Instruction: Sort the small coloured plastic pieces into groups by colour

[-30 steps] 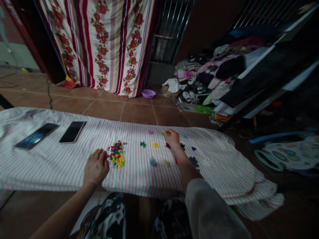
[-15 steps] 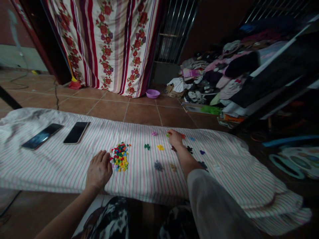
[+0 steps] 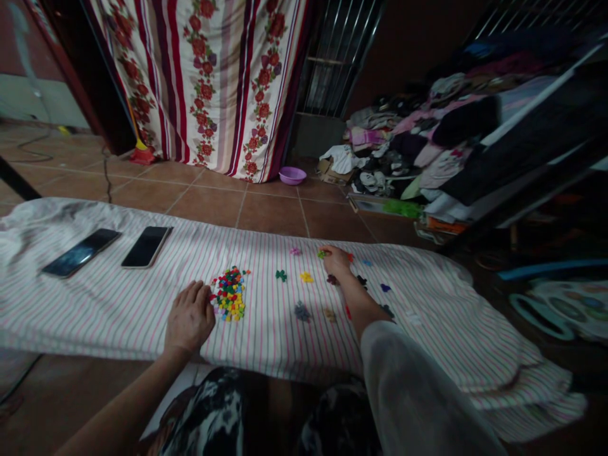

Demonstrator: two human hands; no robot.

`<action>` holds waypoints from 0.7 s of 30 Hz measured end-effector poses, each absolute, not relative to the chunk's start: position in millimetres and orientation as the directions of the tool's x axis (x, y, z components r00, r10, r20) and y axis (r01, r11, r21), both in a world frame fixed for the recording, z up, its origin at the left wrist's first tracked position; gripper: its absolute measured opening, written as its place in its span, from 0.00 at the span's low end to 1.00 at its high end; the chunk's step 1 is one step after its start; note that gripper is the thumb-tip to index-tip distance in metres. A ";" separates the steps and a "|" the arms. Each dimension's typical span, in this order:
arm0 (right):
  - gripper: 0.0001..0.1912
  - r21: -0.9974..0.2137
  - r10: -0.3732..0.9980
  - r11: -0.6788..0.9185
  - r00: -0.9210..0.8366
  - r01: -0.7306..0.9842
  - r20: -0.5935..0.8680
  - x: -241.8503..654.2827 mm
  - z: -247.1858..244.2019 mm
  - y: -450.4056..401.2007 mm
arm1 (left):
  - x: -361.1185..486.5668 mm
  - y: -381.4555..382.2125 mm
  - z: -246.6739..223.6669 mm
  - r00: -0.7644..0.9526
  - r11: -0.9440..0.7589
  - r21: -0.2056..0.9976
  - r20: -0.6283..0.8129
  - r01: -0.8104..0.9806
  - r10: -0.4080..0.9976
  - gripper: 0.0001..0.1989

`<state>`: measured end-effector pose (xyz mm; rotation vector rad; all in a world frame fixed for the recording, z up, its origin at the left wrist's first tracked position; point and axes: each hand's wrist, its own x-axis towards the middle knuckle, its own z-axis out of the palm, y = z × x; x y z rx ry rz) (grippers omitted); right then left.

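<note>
My left hand [image 3: 190, 318] rests palm down on the striped cloth [image 3: 142, 310], its fingers lying loosely by the left edge of a mixed pile of tiny coloured blocks [image 3: 231, 297]. My right hand [image 3: 337, 263] reaches across the cloth, fingers pinched down at a small cluster of light green blocks [image 3: 322, 254]. Its fingertips are partly hidden, and I cannot make out what is between them. Small single-colour groups lie around it: pink blocks [image 3: 295, 251], dark green blocks [image 3: 281, 275], yellow blocks [image 3: 306, 277], dark brown blocks [image 3: 332, 279], grey blocks [image 3: 301, 311] and tan blocks [image 3: 329, 314].
Two phones [image 3: 82, 253] [image 3: 146, 247] lie on the left of the cloth. Blue-violet blocks [image 3: 385, 287] and white blocks [image 3: 413, 318] lie to the right. Beyond, a purple basin [image 3: 292, 175] stands on the tiled floor near a heap of clothes [image 3: 403, 139].
The view has shifted slightly. My right hand stays over the light green cluster, which shows a little more at its fingertips. My left hand remains beside the mixed pile.
</note>
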<state>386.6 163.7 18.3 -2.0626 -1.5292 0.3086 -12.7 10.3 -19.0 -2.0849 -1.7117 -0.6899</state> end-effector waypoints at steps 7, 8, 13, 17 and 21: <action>0.16 -0.565 0.897 -0.140 0.346 0.813 0.275 371.8 31.2 158.3 | -10.3 8.9 -14.6 0.110 -0.171 0.067 0.534 0.983 0.838 0.16; 0.16 -0.572 0.892 -0.108 0.334 0.813 0.306 365.1 34.1 156.8 | -10.0 9.0 -14.0 0.106 -0.169 0.071 0.530 0.983 0.841 0.16; 0.15 -0.650 0.915 0.158 0.136 0.743 0.379 308.8 44.1 130.9 | -9.5 9.4 -13.4 0.084 -0.161 0.109 0.511 0.981 0.855 0.16; 0.12 -0.717 0.951 0.307 -0.165 0.626 0.263 254.7 46.2 86.4 | -9.6 9.4 -15.1 0.064 -0.158 0.145 0.502 0.977 0.863 0.17; 0.07 -0.658 0.888 0.408 -0.443 0.633 0.124 218.0 39.8 42.5 | -9.3 9.5 -15.8 0.057 -0.163 0.171 0.501 0.972 0.863 0.16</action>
